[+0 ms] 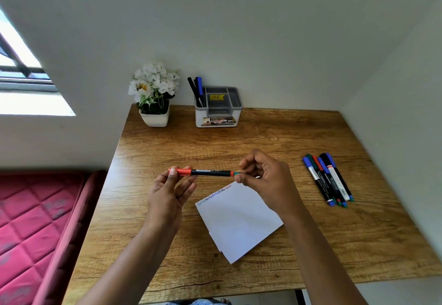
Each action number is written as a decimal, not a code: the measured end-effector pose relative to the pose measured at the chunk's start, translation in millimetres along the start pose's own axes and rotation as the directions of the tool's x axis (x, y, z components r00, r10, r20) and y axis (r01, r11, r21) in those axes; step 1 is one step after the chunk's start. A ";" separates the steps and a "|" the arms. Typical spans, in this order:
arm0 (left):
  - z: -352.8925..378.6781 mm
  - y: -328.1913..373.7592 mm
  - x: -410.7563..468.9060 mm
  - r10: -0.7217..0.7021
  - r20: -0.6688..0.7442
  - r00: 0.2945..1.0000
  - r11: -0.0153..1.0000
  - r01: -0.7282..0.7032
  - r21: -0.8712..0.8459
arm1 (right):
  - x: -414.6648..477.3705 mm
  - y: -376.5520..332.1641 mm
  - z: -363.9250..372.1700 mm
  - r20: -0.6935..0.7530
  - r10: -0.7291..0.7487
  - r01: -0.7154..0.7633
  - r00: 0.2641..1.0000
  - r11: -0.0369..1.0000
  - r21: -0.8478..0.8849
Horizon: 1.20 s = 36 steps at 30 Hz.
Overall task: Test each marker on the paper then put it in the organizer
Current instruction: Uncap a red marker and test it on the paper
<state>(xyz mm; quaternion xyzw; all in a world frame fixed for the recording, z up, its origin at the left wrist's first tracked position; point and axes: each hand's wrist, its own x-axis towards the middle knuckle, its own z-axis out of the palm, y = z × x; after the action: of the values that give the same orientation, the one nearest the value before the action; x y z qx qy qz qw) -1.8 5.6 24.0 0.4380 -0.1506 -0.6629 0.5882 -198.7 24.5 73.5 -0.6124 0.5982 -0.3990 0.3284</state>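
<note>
Desk (pixel 275 137): wood-grain top, flat, matte.
Paper (pixel 239 221): thin white sheets, mid-desk, below the hands; row of coloured words along far edge, last one red.
Organizer (pixel 240 104): grey/white plastic box w/ compartments, at back wall; two markers (pixel 197 89) stand in its left slot.
L hand (pixel 167 192): pinches the red cap.
R hand (pixel 267 180): fingertips pinch the tail end.
Loose markers (pixel 327 180): slim barrels, bunched at right, well apart from paper.
Red marker (pixel 210 172): held level above desk btw both hands. We judge the test done and recapping in hand. Next: seat cap firmly, then reach back to organizer.
</note>
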 end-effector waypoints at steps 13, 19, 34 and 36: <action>4.5 -11.7 -1.1 0.091 -0.017 0.996 0.993 -0.090 0.082 | -0.5 12.9 2.3 0.083 0.285 -0.295 0.955 0.878 0.377; 11.9 -19.6 -6.3 0.014 -0.023 1.000 1.000 -0.014 0.013 | -1.7 17.4 5.0 0.145 0.399 -0.384 0.906 0.625 0.680; 4.4 -20.3 -14.2 -0.127 0.109 0.986 0.991 0.121 0.064 | -2.3 26.4 22.2 0.333 0.272 -0.346 0.903 0.001 0.938; 4.4 -20.5 -14.0 -0.142 0.103 0.985 0.989 0.137 0.054 | -0.3 26.2 21.1 0.337 0.259 -0.343 0.905 -0.022 0.939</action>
<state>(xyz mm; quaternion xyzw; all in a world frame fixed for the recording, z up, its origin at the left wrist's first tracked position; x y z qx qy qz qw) -19.4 22.3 17.5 0.4251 -0.1659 -0.7212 0.5211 -192.3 21.4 40.5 -0.0874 0.2675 -0.5970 0.7512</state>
